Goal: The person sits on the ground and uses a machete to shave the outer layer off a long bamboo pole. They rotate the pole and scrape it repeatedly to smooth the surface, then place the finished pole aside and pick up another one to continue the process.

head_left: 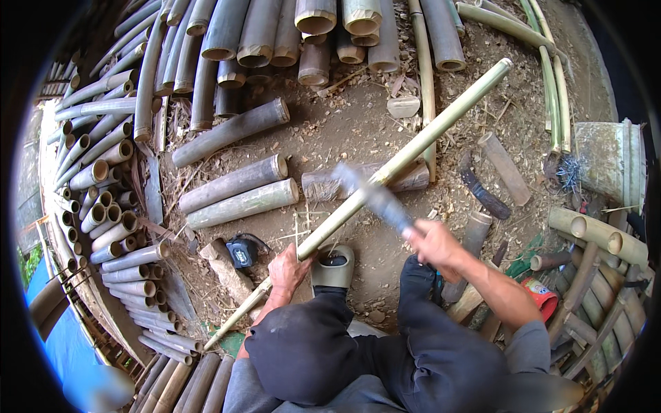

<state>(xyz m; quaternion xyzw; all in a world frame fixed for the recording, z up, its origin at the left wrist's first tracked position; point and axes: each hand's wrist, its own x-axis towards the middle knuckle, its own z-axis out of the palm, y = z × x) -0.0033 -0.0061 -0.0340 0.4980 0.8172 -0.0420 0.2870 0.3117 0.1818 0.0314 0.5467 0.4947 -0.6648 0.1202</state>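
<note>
Bamboo pole (339,218) noted slanting from lower left to upper right of my remote view, passing over a short log (320,184). Left hand (288,268): I find the fingers wrapped around the pole's lower part, near a shoe (321,275). Right hand (435,246): I record fingers clenched on a tool (394,210), too blurred for me to identify, appearing across the pole. Cut bamboo sections (234,184) lie left of the log.
</note>
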